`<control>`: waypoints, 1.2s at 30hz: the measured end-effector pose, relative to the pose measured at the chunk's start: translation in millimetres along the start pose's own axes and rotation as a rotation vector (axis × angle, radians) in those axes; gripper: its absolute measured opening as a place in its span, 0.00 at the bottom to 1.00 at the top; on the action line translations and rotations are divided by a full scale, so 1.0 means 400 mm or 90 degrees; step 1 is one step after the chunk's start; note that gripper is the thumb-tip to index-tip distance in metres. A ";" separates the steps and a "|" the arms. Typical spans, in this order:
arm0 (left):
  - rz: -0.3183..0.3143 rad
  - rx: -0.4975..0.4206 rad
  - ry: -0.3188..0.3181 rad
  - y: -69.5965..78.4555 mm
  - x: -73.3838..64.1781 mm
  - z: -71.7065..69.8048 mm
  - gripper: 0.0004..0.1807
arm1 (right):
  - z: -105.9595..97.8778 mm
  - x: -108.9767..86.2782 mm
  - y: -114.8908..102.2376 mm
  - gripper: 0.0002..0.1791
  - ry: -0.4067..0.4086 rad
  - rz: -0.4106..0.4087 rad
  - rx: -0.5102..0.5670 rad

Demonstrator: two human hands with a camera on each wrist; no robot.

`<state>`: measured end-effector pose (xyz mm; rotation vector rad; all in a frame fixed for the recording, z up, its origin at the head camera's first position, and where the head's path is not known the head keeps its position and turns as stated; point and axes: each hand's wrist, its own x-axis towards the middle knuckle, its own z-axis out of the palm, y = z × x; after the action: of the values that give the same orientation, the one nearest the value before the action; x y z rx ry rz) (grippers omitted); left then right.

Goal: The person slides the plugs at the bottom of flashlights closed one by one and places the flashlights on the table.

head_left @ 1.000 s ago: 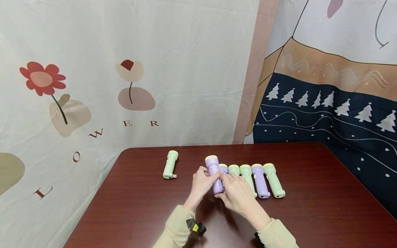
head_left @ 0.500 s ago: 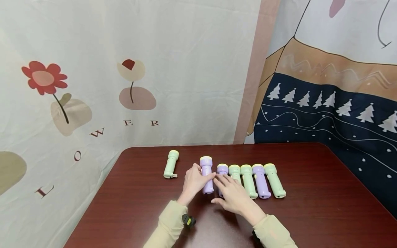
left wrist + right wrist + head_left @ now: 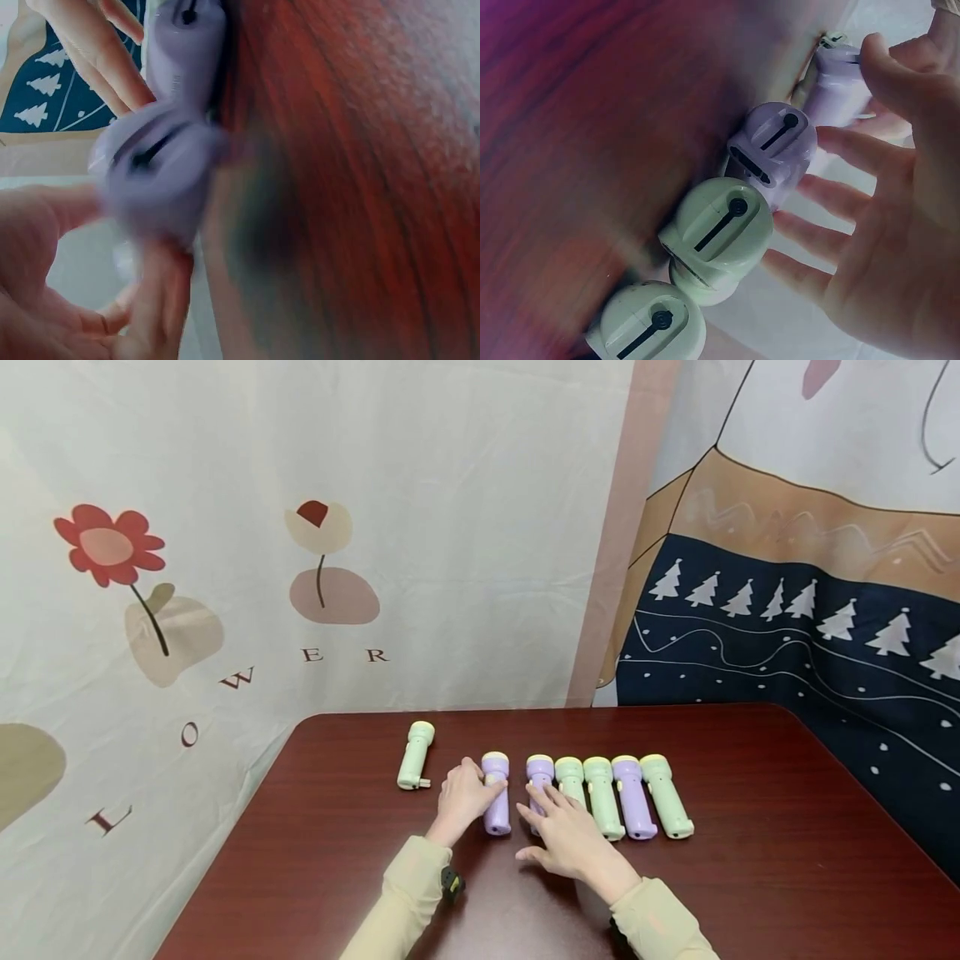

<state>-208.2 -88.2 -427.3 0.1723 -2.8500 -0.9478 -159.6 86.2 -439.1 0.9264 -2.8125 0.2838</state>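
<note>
My left hand (image 3: pixel 459 802) grips a purple flashlight (image 3: pixel 497 814) with a yellow rim, thumb on its right side and fingers on its left. It stands just left of a row of flashlights. In the left wrist view the held flashlight (image 3: pixel 161 180) is blurred, its slotted end towards the camera. Spread and fairly straight, the fingers of my right hand (image 3: pixel 573 843) lie over the row's left end. They partly cover a second purple flashlight (image 3: pixel 539 767) and a green flashlight (image 3: pixel 569 768). In the right wrist view, fingertips are right at that purple flashlight (image 3: pixel 780 142).
Further right in the row are a green flashlight (image 3: pixel 603 802), a purple flashlight (image 3: pixel 634 802) and another green flashlight (image 3: pixel 667 802). A lone green flashlight (image 3: pixel 415 758) with metal prongs folded out lies back left on the dark red table (image 3: pixel 322 852). Printed cloth (image 3: pixel 465 527) hangs behind.
Both hands were at the purple flashlight a second ago. My right hand has let go and spread its fingers, while the left has carried the flashlight left, then a little nearer me.
</note>
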 end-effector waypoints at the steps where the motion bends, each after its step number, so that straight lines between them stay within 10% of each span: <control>1: 0.005 0.001 -0.001 0.001 0.001 0.002 0.18 | 0.000 -0.001 0.001 0.33 0.001 0.005 0.000; 21: 0.040 -0.008 -0.088 0.016 -0.013 0.024 0.18 | -0.003 -0.005 0.006 0.34 -0.018 0.032 0.008; 36: 0.027 0.093 0.070 -0.051 0.052 -0.056 0.19 | -0.005 -0.005 0.004 0.33 -0.022 0.045 0.028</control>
<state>-223.9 -120.6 -419.8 0.1711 -2.8095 -0.6987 -158.7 89.2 -437.7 0.8504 -2.8855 0.3444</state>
